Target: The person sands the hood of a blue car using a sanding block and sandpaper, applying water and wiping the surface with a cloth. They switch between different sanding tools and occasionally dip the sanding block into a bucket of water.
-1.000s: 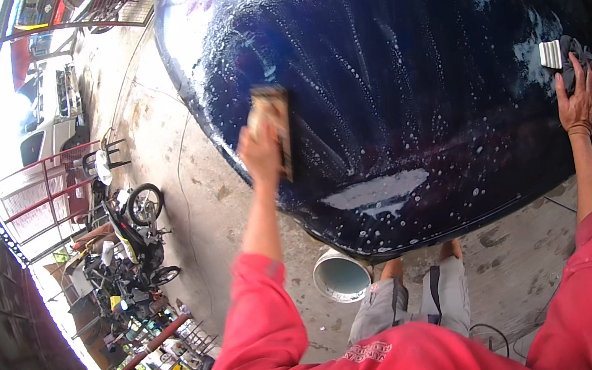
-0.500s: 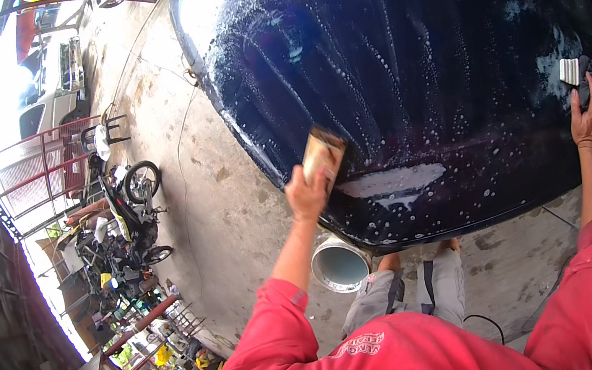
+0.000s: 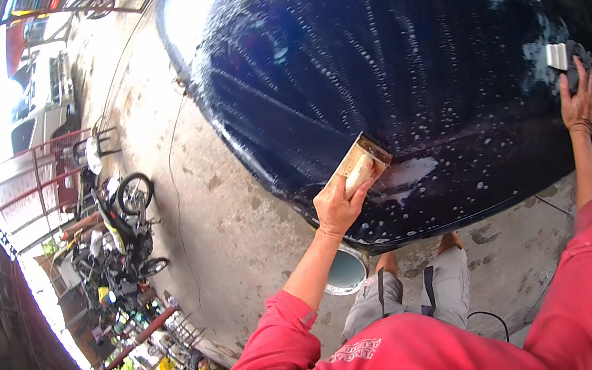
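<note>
Clamping a tan wooden block (image 3: 361, 167) in the closed left hand (image 3: 338, 205), over the wet dark blue car panel (image 3: 454, 106), just beside a pale patch (image 3: 415, 171). Resting the right hand (image 3: 582, 101), its fingers slightly apart, on a dark gray cloth (image 3: 585, 57) beside a white ribbed block (image 3: 557, 57). Farther out, near a bucket (image 3: 342, 293) of cloudy water on the concrete floor (image 3: 230, 234), well apart from a motorcycle (image 3: 115, 223) at left.

Car hood (image 3: 439, 61): passable between left hand (image 3: 339, 205) and right hand (image 3: 582, 101) | left obstacle: wooden block (image 3: 353, 156) | right: white block (image 3: 557, 57), grey cloth (image 3: 582, 57)
</note>
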Demonstrator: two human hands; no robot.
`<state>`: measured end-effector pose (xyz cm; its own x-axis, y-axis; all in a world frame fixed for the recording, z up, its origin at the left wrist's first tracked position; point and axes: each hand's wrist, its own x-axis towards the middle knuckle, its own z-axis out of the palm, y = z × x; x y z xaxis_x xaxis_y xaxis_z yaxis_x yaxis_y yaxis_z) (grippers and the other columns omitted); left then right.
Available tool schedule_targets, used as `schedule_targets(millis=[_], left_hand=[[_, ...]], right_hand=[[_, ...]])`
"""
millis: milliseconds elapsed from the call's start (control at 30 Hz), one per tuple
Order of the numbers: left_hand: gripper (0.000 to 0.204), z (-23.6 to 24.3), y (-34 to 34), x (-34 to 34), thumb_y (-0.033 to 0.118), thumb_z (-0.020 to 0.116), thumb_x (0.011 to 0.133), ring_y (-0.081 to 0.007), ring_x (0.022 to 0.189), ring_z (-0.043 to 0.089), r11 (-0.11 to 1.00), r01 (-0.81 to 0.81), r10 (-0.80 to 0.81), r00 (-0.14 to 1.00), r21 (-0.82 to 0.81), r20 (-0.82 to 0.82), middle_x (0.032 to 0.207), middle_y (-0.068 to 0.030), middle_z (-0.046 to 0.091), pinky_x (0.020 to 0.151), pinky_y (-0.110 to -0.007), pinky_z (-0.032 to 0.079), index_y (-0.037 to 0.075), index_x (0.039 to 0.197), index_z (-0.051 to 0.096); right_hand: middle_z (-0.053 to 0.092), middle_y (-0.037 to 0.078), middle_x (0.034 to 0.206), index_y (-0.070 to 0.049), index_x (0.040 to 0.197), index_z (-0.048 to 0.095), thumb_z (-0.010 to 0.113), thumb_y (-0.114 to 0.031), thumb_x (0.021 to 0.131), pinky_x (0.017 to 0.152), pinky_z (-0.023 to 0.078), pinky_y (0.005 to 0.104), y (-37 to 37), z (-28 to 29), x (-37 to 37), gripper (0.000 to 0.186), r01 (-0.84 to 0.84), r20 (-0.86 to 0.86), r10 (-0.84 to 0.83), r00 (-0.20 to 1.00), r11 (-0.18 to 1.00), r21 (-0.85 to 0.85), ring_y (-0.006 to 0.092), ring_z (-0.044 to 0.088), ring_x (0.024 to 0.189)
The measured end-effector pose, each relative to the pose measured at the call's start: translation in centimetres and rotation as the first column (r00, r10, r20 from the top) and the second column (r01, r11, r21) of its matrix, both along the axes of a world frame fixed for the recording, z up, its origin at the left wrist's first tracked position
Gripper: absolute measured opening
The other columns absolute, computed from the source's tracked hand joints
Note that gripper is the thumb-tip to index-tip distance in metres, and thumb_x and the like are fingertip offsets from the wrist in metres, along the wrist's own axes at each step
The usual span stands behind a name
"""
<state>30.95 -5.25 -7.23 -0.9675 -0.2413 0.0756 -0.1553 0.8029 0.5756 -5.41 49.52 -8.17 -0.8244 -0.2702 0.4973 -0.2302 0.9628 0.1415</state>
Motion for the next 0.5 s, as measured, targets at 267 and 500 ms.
schedule_targets(millis=[267,500], left_hand=[[0.062,2.8,-5.9,-36.1,0.060,0.067,0.099,-0.0512,0.097,0.074,0.989,-0.142,0.140,0.989,-0.049,-0.045,0.097,-0.0312,0.076,0.083,-0.058,0.059,-0.001,0.096,0.075],[0.031,3.7,4.8,-14.8,0.029,0.072,0.104,-0.0181,0.059,0.070,0.886,-0.194,0.056,0.947,0.421,0.318,0.073,-0.0085,0.070,0.053,-0.037,0.055,-0.001,0.105,0.068]], right_hand=[[0.054,0.012,0.161,-0.035,0.159,0.050,0.061,-0.057,0.104,0.116,0.046,0.0565,-0.8,-0.1,0.9,0.060,0.111,0.032,-0.110,0.993,0.994,-0.006,0.0427,0.056,0.142],[0.047,0.001,0.168,-0.035,0.161,0.048,0.063,-0.054,0.103,0.118,0.045,0.0548,-2.5,1.7,1.7,0.063,0.145,0.118,-0.141,0.983,0.989,-0.029,0.0378,0.057,0.140]])
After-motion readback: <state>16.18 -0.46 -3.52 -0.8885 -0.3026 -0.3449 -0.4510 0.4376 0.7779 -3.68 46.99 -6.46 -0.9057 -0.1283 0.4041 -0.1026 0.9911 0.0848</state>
